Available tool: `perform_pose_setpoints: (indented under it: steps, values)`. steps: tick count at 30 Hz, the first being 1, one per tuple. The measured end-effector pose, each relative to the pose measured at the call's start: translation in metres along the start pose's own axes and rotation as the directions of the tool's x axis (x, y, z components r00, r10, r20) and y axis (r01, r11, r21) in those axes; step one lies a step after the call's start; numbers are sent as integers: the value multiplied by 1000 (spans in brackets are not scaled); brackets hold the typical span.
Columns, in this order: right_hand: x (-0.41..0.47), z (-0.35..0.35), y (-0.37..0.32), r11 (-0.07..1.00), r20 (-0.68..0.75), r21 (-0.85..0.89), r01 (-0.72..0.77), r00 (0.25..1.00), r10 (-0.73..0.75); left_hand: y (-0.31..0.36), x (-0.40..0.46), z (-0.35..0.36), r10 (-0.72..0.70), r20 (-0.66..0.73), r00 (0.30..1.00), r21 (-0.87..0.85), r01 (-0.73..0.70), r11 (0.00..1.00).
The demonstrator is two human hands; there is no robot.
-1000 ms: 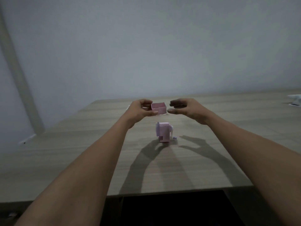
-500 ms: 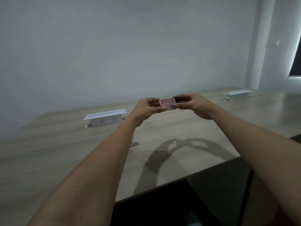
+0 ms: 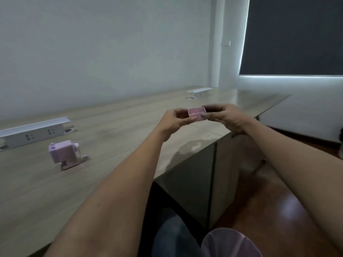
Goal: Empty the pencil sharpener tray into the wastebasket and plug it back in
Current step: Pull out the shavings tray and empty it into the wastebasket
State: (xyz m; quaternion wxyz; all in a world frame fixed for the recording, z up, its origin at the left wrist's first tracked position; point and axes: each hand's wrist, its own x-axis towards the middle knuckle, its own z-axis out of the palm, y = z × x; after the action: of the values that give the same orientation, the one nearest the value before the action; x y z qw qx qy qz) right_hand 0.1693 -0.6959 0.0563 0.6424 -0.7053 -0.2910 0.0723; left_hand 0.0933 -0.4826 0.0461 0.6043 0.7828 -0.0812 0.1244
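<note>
A small pink open tray (image 3: 197, 113) is held level in the air between both hands, over the right part of the wooden desk (image 3: 115, 130). My left hand (image 3: 173, 120) pinches its left end and my right hand (image 3: 225, 116) pinches its right end. The pink pencil sharpener body (image 3: 64, 153) stands on the desk at the far left, its tray slot empty. A pale pink wastebasket rim (image 3: 230, 242) shows at the bottom edge, below my right forearm.
A white socket strip (image 3: 33, 133) sits behind the sharpener, and another one (image 3: 199, 90) lies at the desk's far end. The desk's side panel (image 3: 194, 173) drops to a reddish-brown floor (image 3: 269, 201). A dark blind (image 3: 297, 34) covers the window at the right.
The view has swung to the right, so the sharpener now sits far left. My right hand closed on the tray, which both hands now carry to the right, toward the desk's edge.
</note>
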Motion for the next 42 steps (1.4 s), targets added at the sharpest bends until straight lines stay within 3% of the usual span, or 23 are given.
perform_pose_setpoints:
  steps: [6, 13, 22, 33, 42]
  values:
    - [-59, -48, 45, 983, -131, 145, -110, 983, 129, -27, 0, 78, -22, 100, 995, -29, 25, 999]
    - [-131, -78, 114, 937, -180, 246, -247, 939, 294, -83, -22, 149, -79, 252, 964, 112, 52, 992]
    - [-180, -74, 237, 831, -132, 348, -434, 855, 502, -193, -64, 202, -326, 263, 908, 19, 333, 943]
    - [-248, -39, 361, 567, 10, 411, -714, 626, 780, -319, -123, 239, -668, 341, 661, 143, 666, 732]
    - [-273, -24, 392, 429, 111, 431, -794, 518, 848, -346, -139, 261, -834, 325, 445, 119, 856, 503]
